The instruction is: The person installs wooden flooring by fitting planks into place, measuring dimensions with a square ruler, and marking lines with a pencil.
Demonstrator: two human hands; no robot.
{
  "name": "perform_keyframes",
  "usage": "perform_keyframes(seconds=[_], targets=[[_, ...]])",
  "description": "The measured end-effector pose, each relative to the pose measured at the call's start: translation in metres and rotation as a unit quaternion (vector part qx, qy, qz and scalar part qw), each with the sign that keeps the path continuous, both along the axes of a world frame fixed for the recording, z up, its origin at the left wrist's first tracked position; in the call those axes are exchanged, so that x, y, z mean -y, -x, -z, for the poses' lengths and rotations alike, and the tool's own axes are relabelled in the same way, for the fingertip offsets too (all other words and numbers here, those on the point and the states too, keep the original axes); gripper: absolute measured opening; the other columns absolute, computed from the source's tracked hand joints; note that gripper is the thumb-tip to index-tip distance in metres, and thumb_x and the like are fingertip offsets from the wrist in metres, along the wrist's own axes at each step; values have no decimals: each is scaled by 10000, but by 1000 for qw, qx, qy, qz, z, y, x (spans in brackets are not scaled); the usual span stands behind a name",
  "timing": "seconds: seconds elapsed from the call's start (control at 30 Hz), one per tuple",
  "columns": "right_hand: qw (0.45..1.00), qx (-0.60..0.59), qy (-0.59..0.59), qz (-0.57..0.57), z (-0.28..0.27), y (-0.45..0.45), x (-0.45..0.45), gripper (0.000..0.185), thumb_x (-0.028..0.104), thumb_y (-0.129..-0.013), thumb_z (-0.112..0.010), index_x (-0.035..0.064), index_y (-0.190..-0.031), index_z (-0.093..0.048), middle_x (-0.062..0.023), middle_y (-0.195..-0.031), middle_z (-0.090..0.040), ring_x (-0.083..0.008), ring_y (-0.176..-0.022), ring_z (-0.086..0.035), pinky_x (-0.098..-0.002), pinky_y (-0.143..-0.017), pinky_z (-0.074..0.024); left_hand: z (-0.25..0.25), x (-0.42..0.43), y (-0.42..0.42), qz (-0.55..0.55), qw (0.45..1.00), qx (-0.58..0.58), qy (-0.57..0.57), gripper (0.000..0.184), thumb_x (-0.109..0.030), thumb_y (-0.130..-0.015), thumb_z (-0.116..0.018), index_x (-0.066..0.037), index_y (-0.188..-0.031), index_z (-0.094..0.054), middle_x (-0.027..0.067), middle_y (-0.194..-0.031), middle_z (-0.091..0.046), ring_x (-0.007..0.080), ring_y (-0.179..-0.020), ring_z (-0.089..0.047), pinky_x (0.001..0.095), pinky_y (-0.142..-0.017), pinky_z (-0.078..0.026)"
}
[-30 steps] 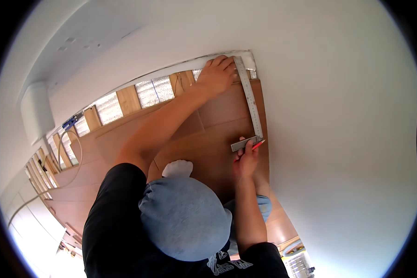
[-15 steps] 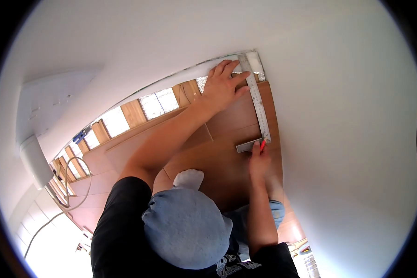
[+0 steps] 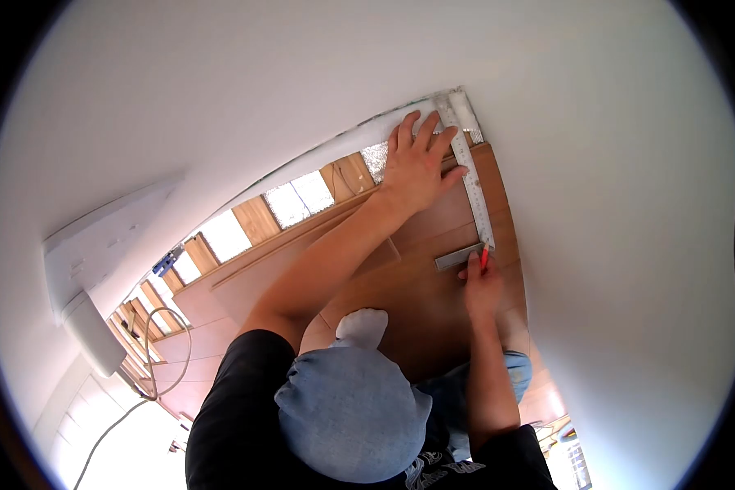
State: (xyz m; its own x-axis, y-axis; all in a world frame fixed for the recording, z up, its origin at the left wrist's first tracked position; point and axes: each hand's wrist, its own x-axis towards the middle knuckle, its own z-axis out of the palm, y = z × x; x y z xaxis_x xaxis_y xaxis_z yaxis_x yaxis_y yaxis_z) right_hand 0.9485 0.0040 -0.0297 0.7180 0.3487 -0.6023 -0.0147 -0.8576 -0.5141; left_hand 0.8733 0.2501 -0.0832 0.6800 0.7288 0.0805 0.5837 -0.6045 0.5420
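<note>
While the left hand lies open with fingers spread, thumb and forefinger at the blade of the metal square, the right hand grips a red pencil at the square's near corner. The square lies over the brown floorboards, long blade running far, short arm pointing left. Light or uneven pressure could let the straight, flat blade pivot; the boards' smooth surface would favour slipping. Beyond the boards, pale wooden strips alternate with shiny, crinkled foil. Whether the right fingers also clamp the square is hard to tell.

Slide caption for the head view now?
Left hand on a metal square over wooden boards, right hand holding a red pencil near its corner.
</note>
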Motion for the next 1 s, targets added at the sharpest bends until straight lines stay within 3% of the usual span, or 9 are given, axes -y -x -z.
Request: perform_keyframes(seconds=[0.4, 0.47, 1.0], targets=[[998, 57, 3, -26, 0, 2, -1, 329, 315, -1053, -635, 18, -919, -682, -127, -720, -722, -303, -710, -714, -434, -711, -538, 4, 0, 0, 6, 1000, 0, -4, 701, -541, -911, -790, -168, -1481, -621, 152, -1601, -482, 441, -1508, -331, 612, -1222, -309], [998, 55, -7, -19, 1, 2, -1, 327, 317, -1046, -645, 18, -921, -687, -133, -728, -730, -301, -706, -721, -435, -708, -543, 5, 0, 0, 12, 1000, -11, 8, 711, -567, -934, -748, -165, -1502, -602, 157, -1619, -454, 449, -1526, -295, 616, -1238, -259], [1000, 6, 4, 31, 5, 0, 2, 334, 324, -1057, -658, 29, -903, -696, -85, -705, -717, -206, -681, -696, -368, -686, -538, 7, 0, 0, 14, 1000, 16, -3, 706, -539, -902, -791, -157, -1472, -624, 166, -1602, -475, 457, -1504, -321, 623, -1236, -263]])
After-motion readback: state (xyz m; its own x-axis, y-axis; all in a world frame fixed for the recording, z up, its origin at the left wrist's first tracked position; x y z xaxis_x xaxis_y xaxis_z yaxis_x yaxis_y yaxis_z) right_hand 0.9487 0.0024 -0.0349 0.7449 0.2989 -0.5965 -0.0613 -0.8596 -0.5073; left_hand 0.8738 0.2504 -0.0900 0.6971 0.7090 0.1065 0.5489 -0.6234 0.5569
